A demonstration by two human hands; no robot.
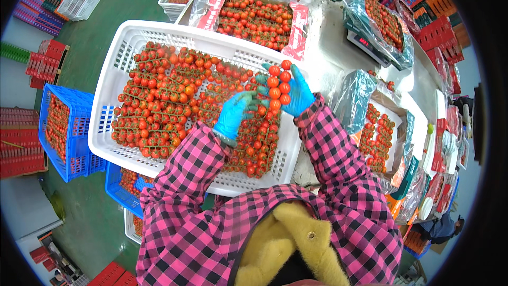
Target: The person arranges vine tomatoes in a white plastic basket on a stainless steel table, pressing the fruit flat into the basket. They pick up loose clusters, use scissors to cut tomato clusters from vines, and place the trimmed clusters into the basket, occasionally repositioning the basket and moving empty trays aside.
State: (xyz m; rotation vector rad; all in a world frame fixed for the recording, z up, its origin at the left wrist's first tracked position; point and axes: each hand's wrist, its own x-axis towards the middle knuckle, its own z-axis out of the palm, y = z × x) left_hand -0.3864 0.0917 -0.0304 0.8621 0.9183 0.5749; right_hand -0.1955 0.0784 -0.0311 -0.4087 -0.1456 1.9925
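Note:
A vine of cherry tomatoes (274,88) hangs upright over the right part of a large white crate (100,122). My right hand (299,94), in a blue glove, grips this vine from its right side, fingers behind the fruit. Just left of it is my left hand (236,112), also gloved in blue. Its fingers stretch toward the vine, slightly apart; whether they touch it is hard to make out. Beneath both hands, many red tomato vines (159,100) lie in rows inside the crate.
Beyond the crate stands a plastic-lined box of tomatoes (254,21). On the metal table (324,47) at right are a lined carton (352,100) with tomato vines and a scale (365,45) bearing another box. Blue crates (79,127) stand at left on the green floor.

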